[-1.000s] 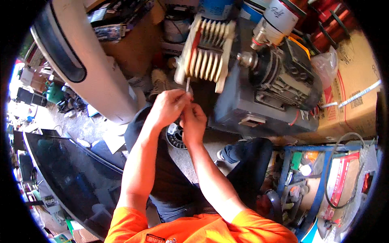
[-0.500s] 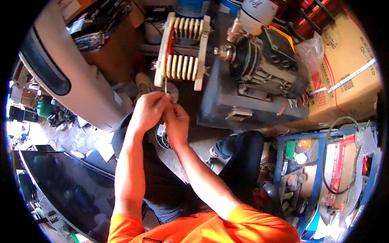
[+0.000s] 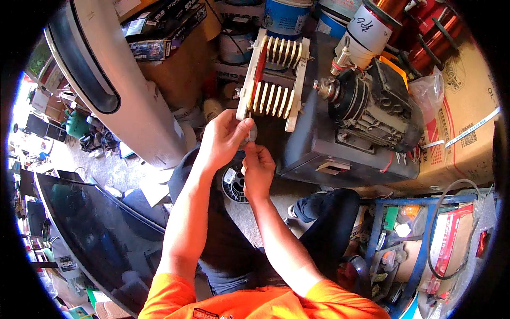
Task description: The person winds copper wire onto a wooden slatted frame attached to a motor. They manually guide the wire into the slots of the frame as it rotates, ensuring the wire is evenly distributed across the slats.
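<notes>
My left hand (image 3: 223,139) is closed in a pinch just below the near end of a coil-winding former (image 3: 273,80). A thin wire (image 3: 249,115) comes down from the former to its fingertips. Several cream slotted pieces line the former in two rows, between pale side bars, and red winding (image 3: 258,66) lies along its left side. Lower and to the right, my right hand (image 3: 259,171) has thumb and fingers pressed together, a small gap from the left hand. What it pinches is too small to make out. A black spool (image 3: 234,183) stands below, partly behind my hands.
An electric motor (image 3: 377,106) sits on a dark metal box (image 3: 308,154) right of the former. Paint buckets (image 3: 287,18) stand behind. A cardboard carton (image 3: 467,117) and a blue rack (image 3: 377,223) fill the right; a tall grey cabinet (image 3: 119,80) and a dark glossy panel (image 3: 90,239) the left.
My hands, together half a second ago, are now apart; the right one sits lower and to the right. The whole view has shifted, so the former and motor appear further right and slightly lower.
</notes>
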The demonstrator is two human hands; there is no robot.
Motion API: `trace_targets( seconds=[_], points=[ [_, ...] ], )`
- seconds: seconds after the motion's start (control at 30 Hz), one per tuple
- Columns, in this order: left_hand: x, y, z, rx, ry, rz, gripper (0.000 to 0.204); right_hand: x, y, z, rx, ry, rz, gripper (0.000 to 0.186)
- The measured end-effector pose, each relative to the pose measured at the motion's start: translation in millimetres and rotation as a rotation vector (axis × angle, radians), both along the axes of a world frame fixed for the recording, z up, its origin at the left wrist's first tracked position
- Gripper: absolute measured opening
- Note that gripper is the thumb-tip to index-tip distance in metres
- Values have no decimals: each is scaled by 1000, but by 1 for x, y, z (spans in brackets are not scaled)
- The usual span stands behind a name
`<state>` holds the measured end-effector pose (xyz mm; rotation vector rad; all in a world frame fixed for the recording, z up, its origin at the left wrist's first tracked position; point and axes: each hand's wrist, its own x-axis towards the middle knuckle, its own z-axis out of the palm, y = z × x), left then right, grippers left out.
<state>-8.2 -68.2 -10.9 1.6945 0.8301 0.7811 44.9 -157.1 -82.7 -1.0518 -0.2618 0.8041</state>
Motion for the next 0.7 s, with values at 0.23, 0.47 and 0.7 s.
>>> trace_targets(
  seconds=[0.23,0.47,0.7],
  points=[
    [-12,3,29,193,51,-5,13,0,3,6,-20,25,0,18],
    [17,32,90,457,-36,187,20,11,12,17,23,95,6,18],
    [39,42,82,359,-218,247,20,12,14,18,1,60,26,16]
  ],
)
